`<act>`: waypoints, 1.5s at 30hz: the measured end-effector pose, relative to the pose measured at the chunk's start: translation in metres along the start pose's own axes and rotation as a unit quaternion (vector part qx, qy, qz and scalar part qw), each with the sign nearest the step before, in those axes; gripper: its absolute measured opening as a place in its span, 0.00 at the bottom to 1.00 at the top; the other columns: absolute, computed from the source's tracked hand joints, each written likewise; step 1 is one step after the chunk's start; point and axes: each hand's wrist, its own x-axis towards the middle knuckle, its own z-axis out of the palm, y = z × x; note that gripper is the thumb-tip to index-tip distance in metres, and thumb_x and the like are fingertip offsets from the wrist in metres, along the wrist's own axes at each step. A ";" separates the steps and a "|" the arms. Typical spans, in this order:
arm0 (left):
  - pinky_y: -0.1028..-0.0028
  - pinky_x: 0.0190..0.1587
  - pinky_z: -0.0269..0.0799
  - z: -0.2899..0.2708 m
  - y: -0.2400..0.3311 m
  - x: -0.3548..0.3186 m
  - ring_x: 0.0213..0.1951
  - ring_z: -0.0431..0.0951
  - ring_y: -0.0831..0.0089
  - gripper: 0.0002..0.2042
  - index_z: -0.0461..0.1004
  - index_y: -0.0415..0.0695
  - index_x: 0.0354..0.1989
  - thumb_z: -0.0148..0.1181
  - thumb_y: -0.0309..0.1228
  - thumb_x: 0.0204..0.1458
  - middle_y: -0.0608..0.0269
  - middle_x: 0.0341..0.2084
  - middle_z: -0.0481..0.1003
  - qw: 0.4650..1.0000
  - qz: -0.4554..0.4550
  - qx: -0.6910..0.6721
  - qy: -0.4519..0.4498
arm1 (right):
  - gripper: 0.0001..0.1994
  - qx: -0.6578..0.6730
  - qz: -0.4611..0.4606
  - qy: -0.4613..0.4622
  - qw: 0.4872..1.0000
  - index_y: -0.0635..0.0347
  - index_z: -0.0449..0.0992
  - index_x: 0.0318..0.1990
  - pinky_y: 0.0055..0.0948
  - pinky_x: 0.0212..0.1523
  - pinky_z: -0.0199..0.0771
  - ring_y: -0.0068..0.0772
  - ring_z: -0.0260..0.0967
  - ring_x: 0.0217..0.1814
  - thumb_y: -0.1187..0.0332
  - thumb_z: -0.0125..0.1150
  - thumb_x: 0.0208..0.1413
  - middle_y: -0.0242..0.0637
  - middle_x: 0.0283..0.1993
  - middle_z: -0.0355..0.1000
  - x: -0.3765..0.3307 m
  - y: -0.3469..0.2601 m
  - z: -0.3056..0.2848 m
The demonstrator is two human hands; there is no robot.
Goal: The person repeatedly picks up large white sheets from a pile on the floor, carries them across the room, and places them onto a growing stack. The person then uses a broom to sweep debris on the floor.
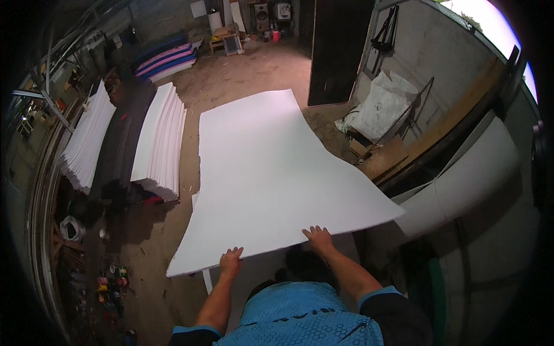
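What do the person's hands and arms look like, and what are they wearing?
The left hand and right hand wear no gloves, and no watch shows. The forearms are uncovered. The short sleeves are dark with bright blue cuffs. The blue shirt has a honeycomb pattern and dark marks.

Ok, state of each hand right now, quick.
Left hand: fingers over the white sheet's near edge; thumb hidden, so a closed grip can't be told.
Right hand: fingers spread over the same edge; grip can't be told either.
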 end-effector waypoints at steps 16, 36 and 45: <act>0.48 0.56 0.70 0.041 0.100 -0.271 0.57 0.74 0.52 0.29 0.71 0.55 0.60 0.64 0.26 0.46 0.57 0.59 0.73 0.999 -0.021 0.008 -0.050 | 0.25 -0.010 -0.017 0.029 0.999 0.44 0.69 0.64 0.54 0.61 0.68 0.46 0.67 0.64 0.72 0.52 0.57 0.45 0.63 0.69 -0.267 -0.027 0.128; 0.47 0.60 0.66 0.102 0.111 -0.612 0.63 0.67 0.51 0.27 0.64 0.53 0.66 0.60 0.29 0.55 0.56 0.63 0.68 0.989 -0.014 0.002 -0.148 | 0.25 -0.012 -0.018 -0.015 1.000 0.46 0.71 0.61 0.47 0.54 0.74 0.46 0.71 0.57 0.74 0.54 0.54 0.42 0.52 0.74 -0.568 -0.160 0.225; 0.45 0.60 0.65 0.118 0.119 -0.704 0.64 0.65 0.48 0.28 0.64 0.52 0.65 0.61 0.29 0.54 0.56 0.64 0.66 0.981 -0.014 -0.013 -0.195 | 0.25 0.002 0.014 -0.078 0.997 0.45 0.70 0.62 0.49 0.56 0.73 0.47 0.69 0.62 0.74 0.51 0.56 0.44 0.61 0.71 -0.652 -0.187 0.263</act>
